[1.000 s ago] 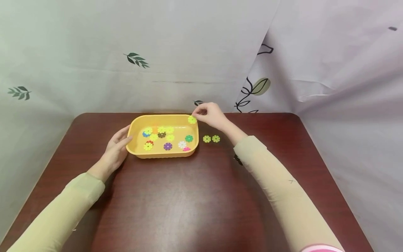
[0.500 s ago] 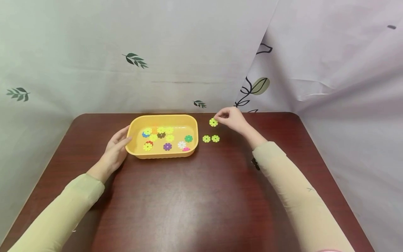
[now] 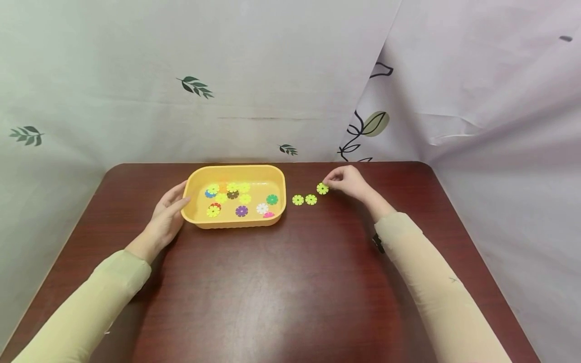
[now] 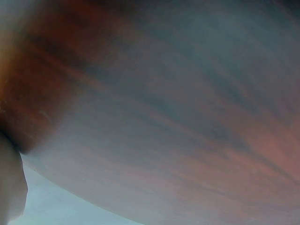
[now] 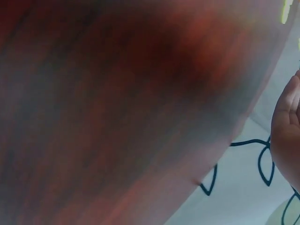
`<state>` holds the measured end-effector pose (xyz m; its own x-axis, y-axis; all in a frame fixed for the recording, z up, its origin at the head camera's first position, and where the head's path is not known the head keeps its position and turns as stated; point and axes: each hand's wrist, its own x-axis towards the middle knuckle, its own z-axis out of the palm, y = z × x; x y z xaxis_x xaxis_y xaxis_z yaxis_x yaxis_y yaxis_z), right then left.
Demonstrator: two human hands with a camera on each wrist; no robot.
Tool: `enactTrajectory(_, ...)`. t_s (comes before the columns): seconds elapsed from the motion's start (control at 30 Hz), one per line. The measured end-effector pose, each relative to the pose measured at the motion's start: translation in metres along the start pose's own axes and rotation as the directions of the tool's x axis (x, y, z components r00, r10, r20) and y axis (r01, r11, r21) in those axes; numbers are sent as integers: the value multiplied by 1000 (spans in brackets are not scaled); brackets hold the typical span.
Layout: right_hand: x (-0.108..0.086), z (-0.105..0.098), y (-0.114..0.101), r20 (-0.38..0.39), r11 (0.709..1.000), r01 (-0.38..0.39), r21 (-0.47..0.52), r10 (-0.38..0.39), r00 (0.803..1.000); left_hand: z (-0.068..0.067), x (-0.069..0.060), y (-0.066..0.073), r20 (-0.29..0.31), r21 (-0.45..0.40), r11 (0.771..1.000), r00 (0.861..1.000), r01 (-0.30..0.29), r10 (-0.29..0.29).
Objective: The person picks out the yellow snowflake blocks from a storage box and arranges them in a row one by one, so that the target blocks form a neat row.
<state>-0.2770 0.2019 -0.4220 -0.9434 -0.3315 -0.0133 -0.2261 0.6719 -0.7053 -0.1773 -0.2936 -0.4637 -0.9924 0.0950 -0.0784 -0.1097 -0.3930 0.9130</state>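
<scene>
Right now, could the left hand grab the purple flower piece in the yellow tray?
Probably yes. The tray is open on top, and nothing lies on the purple flower piece. But the left hand holds the tray's left end, so it would likely need to let go first.

– Far side?
– Pale cloth (image 3: 281, 45) all along, creased at right. Dark leaf sprigs (image 3: 195, 86) left to centre, outlined vine (image 3: 375, 124) right of centre.
– Surface?
– Tabletop (image 3: 254, 292): reddish-brown, glossy, far corners rounded.
</scene>
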Motion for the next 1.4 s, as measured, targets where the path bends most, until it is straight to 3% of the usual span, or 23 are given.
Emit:
enactTrajectory(0.23, -5, 5, 11, 48, 999, -33, 2, 33, 998, 0, -1, 0, 10, 0, 1000, 1000, -4, 4)
enactTrajectory(0.43, -5, 11, 17, 41, 1000, -17, -18, 18, 999, 0, 0, -1, 14, -16, 1000, 1000, -17, 17)
enactTrajectory(0.7, -5, 15, 15, 41, 997, 22, -70, -20, 999, -1, 0, -1, 8, 12, 1000, 1000, -6, 6)
enactTrajectory(1.4, -8, 18, 14, 40, 996, 17, -91, -13, 999, 0, 0, -1, 17, -15, 1000, 1000, -17, 17)
